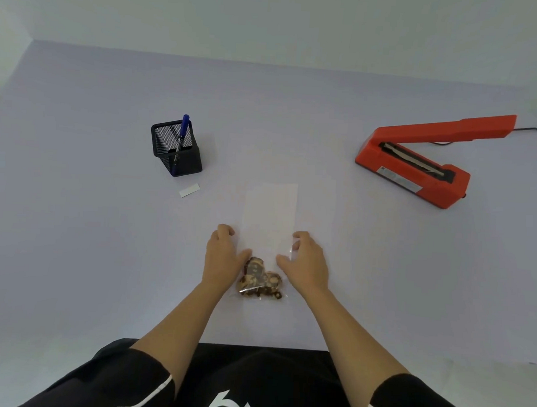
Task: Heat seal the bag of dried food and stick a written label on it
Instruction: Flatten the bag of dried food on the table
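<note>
Bag (270, 209) flat on tabletop (75, 225), centre; food (259, 280) at its 6 o'clock end, mouth, we judge, toward 12. Right hand (306, 260) pinches 3 o'clock edge. Left hand (223, 253) at 9 o'clock edge, grip we cannot tell. We fear tilted lift: food slides mouthward, fouls seal. Sealer (416, 160) at 2 o'clock, arm raised.

Black mesh holder (187, 161), pale table (75, 225)
</note>
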### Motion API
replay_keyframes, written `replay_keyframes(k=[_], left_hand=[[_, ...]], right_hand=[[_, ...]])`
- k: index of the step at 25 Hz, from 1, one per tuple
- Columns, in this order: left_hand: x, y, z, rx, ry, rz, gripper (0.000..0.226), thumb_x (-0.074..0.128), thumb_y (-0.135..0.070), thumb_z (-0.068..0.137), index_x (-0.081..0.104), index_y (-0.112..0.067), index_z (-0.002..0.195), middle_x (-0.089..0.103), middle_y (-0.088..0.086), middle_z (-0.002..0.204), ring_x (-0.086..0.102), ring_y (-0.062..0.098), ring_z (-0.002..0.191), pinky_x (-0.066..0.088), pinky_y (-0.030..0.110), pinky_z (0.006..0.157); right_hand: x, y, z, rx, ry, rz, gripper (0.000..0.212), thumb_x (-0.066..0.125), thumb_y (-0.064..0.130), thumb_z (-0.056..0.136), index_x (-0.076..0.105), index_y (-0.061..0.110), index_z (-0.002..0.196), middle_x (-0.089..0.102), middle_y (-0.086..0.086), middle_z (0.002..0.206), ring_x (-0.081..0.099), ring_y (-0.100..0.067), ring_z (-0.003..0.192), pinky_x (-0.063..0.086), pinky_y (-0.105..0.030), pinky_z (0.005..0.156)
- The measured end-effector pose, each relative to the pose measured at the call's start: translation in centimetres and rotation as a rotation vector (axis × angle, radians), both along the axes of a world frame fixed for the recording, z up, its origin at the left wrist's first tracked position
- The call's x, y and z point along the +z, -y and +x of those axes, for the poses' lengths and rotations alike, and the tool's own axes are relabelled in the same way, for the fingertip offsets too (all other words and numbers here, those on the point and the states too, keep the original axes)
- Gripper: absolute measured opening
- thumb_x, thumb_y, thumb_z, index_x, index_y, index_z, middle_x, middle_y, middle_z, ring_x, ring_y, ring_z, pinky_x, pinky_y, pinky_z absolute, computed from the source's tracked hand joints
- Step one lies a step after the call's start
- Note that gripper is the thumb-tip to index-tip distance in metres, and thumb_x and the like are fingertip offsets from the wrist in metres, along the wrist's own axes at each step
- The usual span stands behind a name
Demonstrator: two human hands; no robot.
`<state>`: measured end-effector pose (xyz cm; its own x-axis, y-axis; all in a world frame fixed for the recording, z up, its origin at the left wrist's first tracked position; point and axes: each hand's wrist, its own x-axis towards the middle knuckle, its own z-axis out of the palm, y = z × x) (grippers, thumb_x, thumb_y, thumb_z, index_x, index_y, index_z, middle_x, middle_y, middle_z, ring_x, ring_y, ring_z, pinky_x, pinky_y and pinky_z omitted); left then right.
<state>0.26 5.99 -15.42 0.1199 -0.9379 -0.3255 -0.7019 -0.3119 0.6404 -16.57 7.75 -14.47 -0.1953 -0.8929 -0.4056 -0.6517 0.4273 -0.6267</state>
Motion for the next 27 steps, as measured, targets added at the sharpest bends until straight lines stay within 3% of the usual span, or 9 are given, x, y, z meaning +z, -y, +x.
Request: replay_keyframes(k=[3, 6, 9, 12, 21, 27], left_hand=[[0.0, 0.3, -0.3, -0.194, 0.052, -0.06, 0.021, 0.063, -0.008, 0.082, 0.054, -0.006, 0.1, 0.05, 0.005, 0.093, 0.051, 0.023, 0.086, 0.039, 0.027, 0.071], [0.0, 0.6, -0.8, -0.312, 0.074, -0.014, 0.015, 0.053, -0.002, 0.083, 0.066, -0.003, 0.091, 0.059, 0.012, 0.091, 0.057, 0.026, 0.084, 0.041, 0.027, 0.071], [0.2, 0.8, -1.3, -0.263, 0.085, 0.054, 0.014, 0.059, -0.017, 0.083, 0.066, -0.005, 0.087, 0.061, 0.009, 0.09, 0.057, 0.022, 0.081, 0.046, 0.029, 0.073], [0.4, 1.2, -1.8, -0.259, 0.128, 0.082, 0.018, 0.065, -0.023, 0.083, 0.065, -0.005, 0.087, 0.061, 0.009, 0.091, 0.058, 0.023, 0.085, 0.047, 0.031, 0.075], [0.7, 2.3, 1.3, -0.289, 0.112, 0.097, 0.011, 0.065, -0.012, 0.084, 0.07, -0.003, 0.088, 0.07, 0.012, 0.092, 0.062, 0.025, 0.088, 0.046, 0.028, 0.076], [-0.1, 2.3, 1.7, -0.607, 0.136, -0.05, 0.017, 0.056, 0.0, 0.087, 0.068, -0.005, 0.098, 0.064, 0.011, 0.099, 0.056, 0.028, 0.094, 0.046, 0.035, 0.082]], right_hand=[[0.3, 0.3, -0.1, 0.166, -0.112, -0.109, 0.058, 0.068, 0.019, 0.078, 0.039, 0.011, 0.127, 0.048, -0.006, 0.119, 0.045, -0.022, 0.112, 0.043, -0.032, 0.087], [0.3, 1.0, 0.1, 0.346, -0.112, -0.072, 0.03, 0.058, 0.008, 0.084, 0.056, 0.012, 0.113, 0.06, -0.008, 0.104, 0.055, -0.024, 0.1, 0.047, -0.032, 0.082], [0.1, 1.3, 0.6, 0.303, -0.091, -0.039, 0.019, 0.057, 0.012, 0.085, 0.066, 0.01, 0.103, 0.064, -0.008, 0.102, 0.06, -0.021, 0.092, 0.048, -0.029, 0.081], [0.1, 1.3, 0.7, 0.259, -0.078, -0.041, 0.02, 0.065, 0.02, 0.084, 0.066, 0.011, 0.101, 0.064, -0.007, 0.102, 0.06, -0.019, 0.092, 0.048, -0.028, 0.082], [0.4, 1.3, 0.3, 0.305, -0.085, -0.028, 0.016, 0.06, 0.009, 0.087, 0.072, 0.006, 0.097, 0.073, -0.01, 0.094, 0.066, -0.021, 0.089, 0.053, -0.029, 0.084], [0.1, 1.7, 0.3, 0.433, -0.095, -0.024, 0.025, 0.057, 0.005, 0.088, 0.063, 0.008, 0.112, 0.062, -0.01, 0.111, 0.059, -0.022, 0.101, 0.048, -0.032, 0.091]])
